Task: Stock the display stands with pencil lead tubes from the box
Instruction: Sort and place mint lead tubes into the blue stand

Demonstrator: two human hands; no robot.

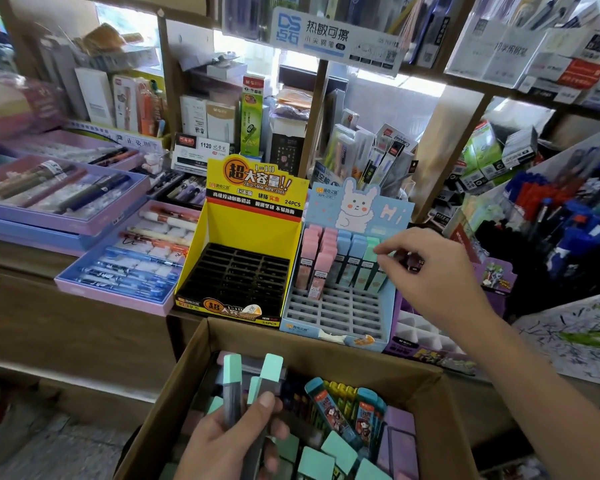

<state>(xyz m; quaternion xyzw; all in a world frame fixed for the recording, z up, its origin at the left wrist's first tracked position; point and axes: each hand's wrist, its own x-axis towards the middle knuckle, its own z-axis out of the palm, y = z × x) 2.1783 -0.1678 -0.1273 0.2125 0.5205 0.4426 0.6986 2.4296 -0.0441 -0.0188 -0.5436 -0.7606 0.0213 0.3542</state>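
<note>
A cardboard box (184, 379) in front of me holds loose pencil lead tubes with mint, purple and printed caps. My left hand (229, 434) grips a few mint-capped tubes (234, 379) upright above the box. The blue rabbit display stand (333, 317) has pink tubes (317, 258), blue tubes (347, 254) and mint tubes (369, 263) in its back rows; its front slots are bare. My right hand (430, 271) reaches to the back right of this stand, fingertips pinched on the top of a mint tube there. The yellow stand (236, 278) to its left has black, unfilled slots.
Purple trays of pens (125, 265) lie on the wooden counter to the left. Shelves behind are crowded with boxed stationery. A rack of blue and red pens (568, 209) stands at the right, and a purple stand with white slots (423, 337) sits beside the blue one.
</note>
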